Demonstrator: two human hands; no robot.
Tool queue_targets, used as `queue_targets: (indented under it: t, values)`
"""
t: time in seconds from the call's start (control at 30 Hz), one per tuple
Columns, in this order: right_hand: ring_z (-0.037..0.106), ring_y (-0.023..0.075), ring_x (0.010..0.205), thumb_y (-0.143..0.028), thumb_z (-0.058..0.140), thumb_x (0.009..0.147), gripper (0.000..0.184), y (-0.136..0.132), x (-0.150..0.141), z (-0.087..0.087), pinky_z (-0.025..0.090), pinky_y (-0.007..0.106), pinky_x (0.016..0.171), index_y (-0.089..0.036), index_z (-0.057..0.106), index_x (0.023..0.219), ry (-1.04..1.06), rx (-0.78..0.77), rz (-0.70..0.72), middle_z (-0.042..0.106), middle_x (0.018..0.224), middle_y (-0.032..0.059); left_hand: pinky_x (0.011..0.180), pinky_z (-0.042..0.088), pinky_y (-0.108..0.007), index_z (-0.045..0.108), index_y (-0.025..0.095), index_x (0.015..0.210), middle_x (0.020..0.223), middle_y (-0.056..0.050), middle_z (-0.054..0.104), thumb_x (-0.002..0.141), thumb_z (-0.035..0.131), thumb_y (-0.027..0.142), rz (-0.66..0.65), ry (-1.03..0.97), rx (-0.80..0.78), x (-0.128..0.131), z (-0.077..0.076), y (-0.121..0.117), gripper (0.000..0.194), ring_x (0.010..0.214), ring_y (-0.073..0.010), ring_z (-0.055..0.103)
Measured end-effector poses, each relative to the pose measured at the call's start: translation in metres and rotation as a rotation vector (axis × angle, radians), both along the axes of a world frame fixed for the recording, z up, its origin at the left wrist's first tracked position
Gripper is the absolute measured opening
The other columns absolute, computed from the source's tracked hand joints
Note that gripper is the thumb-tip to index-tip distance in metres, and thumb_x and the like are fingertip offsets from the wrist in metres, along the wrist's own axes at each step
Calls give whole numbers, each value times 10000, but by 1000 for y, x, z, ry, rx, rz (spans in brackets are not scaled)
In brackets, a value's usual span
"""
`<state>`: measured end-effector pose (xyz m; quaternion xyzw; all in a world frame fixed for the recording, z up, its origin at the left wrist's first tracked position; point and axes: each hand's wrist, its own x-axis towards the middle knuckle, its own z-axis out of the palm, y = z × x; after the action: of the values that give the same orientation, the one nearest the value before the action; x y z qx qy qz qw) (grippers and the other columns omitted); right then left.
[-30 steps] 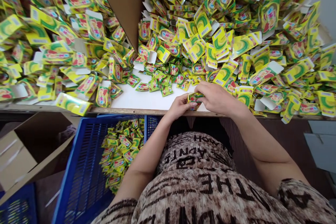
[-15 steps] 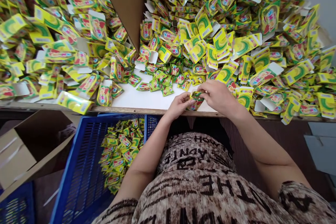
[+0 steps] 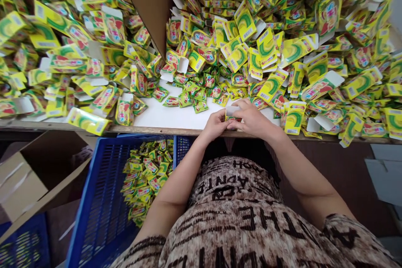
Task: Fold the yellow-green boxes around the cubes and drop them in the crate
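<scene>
Both hands are at the table's (image 3: 169, 117) near edge, lower middle of the frame, pinching one packet (image 3: 233, 113) with a white tab between them. Left hand (image 3: 215, 125) grips its left side with the fingers, right hand (image 3: 251, 119) holds it from the right and top. Small green sachets (image 3: 201, 88) lie just beyond the hands. Big heaps of yellow packets (image 3: 251, 50) fill the upper frame, split by a cardboard divider (image 3: 144, 8). Blue crate (image 3: 97, 201) sits below the table, lower left, holding sachets (image 3: 146, 176).
</scene>
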<state>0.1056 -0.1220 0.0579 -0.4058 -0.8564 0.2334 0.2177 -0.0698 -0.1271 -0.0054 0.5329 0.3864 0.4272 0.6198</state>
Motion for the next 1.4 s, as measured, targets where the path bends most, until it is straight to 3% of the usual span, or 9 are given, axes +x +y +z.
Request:
queue_targets:
  t: [0.2, 0.3, 0.43, 0.53, 0.63, 0.83, 1.07, 1.27, 1.4]
  values:
    - [603, 150, 747, -375, 775, 759, 293, -17, 6, -24, 479, 277, 601, -228, 685, 996, 767, -360, -538, 661, 887, 15, 995, 470, -364, 718, 185, 1140, 1149, -74, 732, 816, 684, 590, -23, -72, -86, -4, 10, -3, 521, 1119, -248, 631]
    - [500, 81, 543, -355, 850, 631, 360, -20, 5, -26, 364, 221, 474, -206, 656, 895, 977, -758, -521, 606, 734, -39, 992, 472, -365, 733, 187, 1153, 1147, -87, 741, 864, 638, 552, -78, -188, -226, -9, 16, -3, 475, 1121, -251, 641]
    - [323, 20, 426, -202, 856, 516, 312, -16, -1, -19, 196, 185, 405, -181, 609, 705, 981, -1135, -456, 519, 585, -82, 881, 489, -304, 774, 182, 1047, 1021, -52, 770, 717, 775, 276, -65, -223, -369, -9, 22, -2, 343, 927, -190, 673]
    - [336, 24, 424, -192, 821, 544, 222, -15, -8, -17, 205, 186, 389, -183, 647, 682, 1016, -999, -539, 551, 582, -74, 793, 493, -263, 780, 188, 942, 916, -21, 767, 672, 787, 222, 40, -275, -387, -4, 23, -2, 272, 794, -134, 653]
    - [448, 43, 502, -304, 817, 650, 246, -16, -11, -17, 374, 202, 446, -197, 767, 866, 1057, -812, -527, 695, 784, -17, 835, 513, -285, 781, 192, 930, 939, -27, 771, 669, 840, 284, 206, -275, -279, 0, 22, -3, 283, 840, -146, 672]
    - [614, 100, 629, -362, 859, 648, 282, -13, -7, -19, 530, 238, 536, -198, 801, 870, 1042, -750, -528, 745, 868, 23, 881, 540, -334, 804, 197, 959, 985, -62, 788, 721, 834, 383, 346, -125, -61, 3, 14, -3, 303, 900, -186, 692]
    - [651, 127, 615, -375, 895, 597, 307, -8, -4, -27, 569, 258, 527, -203, 802, 834, 1017, -652, -555, 748, 792, 20, 766, 536, -258, 794, 224, 993, 912, -33, 773, 765, 812, 352, 286, -78, 94, 7, 7, 6, 262, 800, -132, 680]
    - [649, 136, 608, -377, 874, 657, 244, -11, 2, -40, 587, 293, 555, -211, 802, 821, 926, -474, -512, 728, 785, 23, 799, 555, -313, 808, 234, 936, 907, -66, 784, 801, 790, 331, 234, 131, 470, -5, 9, 11, 167, 850, -181, 713]
    - [645, 140, 640, -393, 838, 723, 215, -13, 2, -38, 588, 302, 578, -213, 792, 832, 869, -384, -472, 708, 844, 35, 825, 567, -324, 803, 228, 955, 947, -82, 783, 836, 757, 321, 182, 144, 509, -9, 13, 11, 158, 885, -185, 725]
